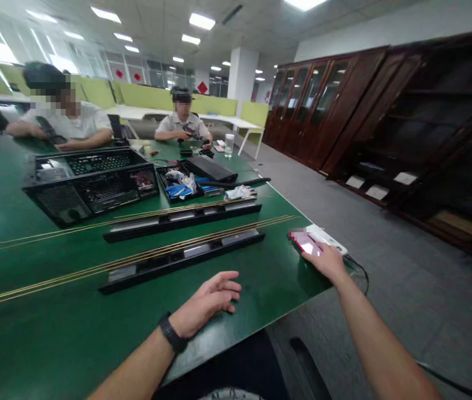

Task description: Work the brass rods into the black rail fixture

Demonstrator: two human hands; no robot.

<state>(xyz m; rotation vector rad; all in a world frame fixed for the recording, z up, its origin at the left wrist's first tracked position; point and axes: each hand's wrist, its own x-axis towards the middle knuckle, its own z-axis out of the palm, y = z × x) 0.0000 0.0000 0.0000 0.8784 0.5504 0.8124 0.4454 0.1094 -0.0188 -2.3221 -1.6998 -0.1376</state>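
Observation:
My left hand (213, 300), with a black band (172, 332) on its wrist, rests over the green table near its front edge. Its fingers are loosely bent and apart, and nothing is in them. At the table's right corner my right hand (326, 260) grips a phone (309, 243) with a red edge and a lit screen. Beside the phone lies a white power strip (330, 238) with a dark cable. Left of my hands, thin golden rods (202, 243) lie across a long black tray (186, 258). A second black tray (186, 218) lies parallel behind it.
A black computer case (94, 186) stands at the left. Behind the trays are a box with blue-and-white gloves (181, 186), another glove (241, 193) and a dark flat panel (211, 168). Two people (69, 119) sit across the table (53, 344). Dark wooden cabinets (323, 111) line the right.

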